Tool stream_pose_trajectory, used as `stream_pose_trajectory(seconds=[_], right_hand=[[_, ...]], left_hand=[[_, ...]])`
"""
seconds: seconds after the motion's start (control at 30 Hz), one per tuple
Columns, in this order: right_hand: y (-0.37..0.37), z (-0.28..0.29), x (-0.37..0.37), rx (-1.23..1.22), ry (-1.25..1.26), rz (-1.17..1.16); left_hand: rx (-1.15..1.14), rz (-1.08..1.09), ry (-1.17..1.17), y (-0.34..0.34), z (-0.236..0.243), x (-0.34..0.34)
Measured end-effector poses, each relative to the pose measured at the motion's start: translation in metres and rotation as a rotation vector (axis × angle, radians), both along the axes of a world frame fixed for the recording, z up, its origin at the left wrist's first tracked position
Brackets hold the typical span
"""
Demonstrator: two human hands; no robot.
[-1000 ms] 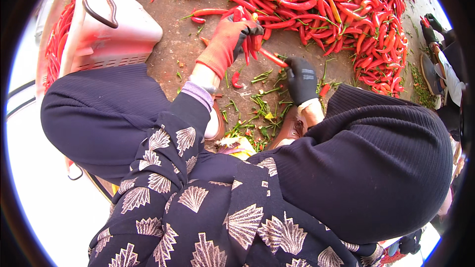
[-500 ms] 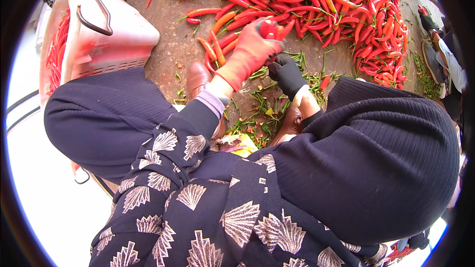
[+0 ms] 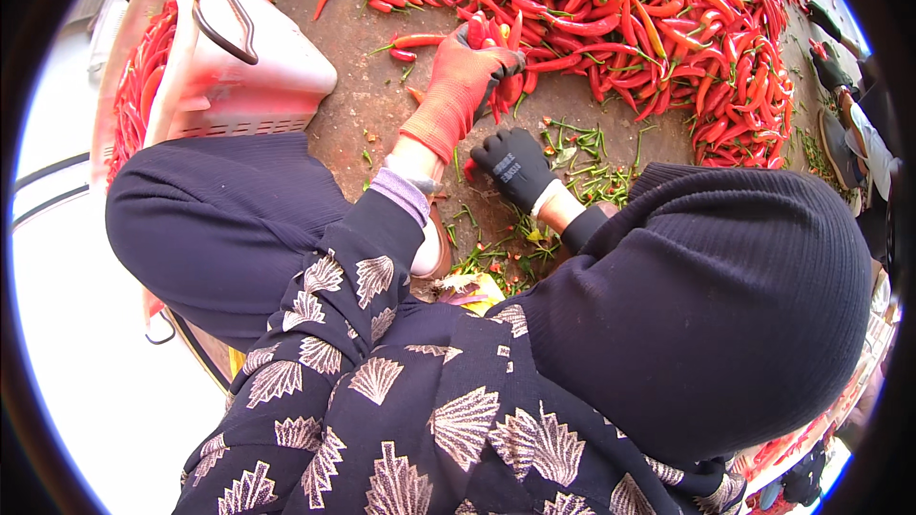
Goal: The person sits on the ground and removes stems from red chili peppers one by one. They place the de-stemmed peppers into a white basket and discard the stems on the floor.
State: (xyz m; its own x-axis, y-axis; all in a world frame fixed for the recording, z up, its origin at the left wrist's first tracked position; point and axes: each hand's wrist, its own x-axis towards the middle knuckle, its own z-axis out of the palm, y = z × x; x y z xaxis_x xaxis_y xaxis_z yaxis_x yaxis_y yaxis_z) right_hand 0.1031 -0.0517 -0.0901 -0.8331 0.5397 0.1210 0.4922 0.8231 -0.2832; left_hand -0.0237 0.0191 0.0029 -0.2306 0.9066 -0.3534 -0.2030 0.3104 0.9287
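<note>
My left hand, in an orange-red glove with dark fingers, is closed around several red chili peppers whose ends stick out past the fingers. It hovers at the near edge of a big pile of red chili peppers. My right hand, in a black glove, is lower and slightly to the right, its fingers curled. A bit of red chili pepper shows at those fingertips; the rest is hidden. Beneath and beside this hand lie cut green stems scattered on the ground.
At left a white plastic crate with a dark handle holds red chilies, tilted beside my knee. A yellow scrap lies between my feet. Another person's shoe and gloved hand are at the far right.
My hands have come apart: the right drew back toward me and left, with red now at its fingertips. The left still grips its chilies, a little farther forward. The whole view has shifted slightly.
</note>
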Motion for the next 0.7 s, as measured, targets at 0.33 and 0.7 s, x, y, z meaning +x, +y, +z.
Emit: stream_pose_trajectory(seconds=[0.33, 0.7], right_hand=[[0.024, 0.027, 0.081, -0.787, 0.714, -0.928], [-0.002, 0.01, 0.068, -1.232, 0.615, -0.791]], left_hand=[[-0.264, -0.211, -0.36, -0.021, -0.028, 0.007], [0.147, -0.529, 0.808, -0.043, -0.025, 0.045]])
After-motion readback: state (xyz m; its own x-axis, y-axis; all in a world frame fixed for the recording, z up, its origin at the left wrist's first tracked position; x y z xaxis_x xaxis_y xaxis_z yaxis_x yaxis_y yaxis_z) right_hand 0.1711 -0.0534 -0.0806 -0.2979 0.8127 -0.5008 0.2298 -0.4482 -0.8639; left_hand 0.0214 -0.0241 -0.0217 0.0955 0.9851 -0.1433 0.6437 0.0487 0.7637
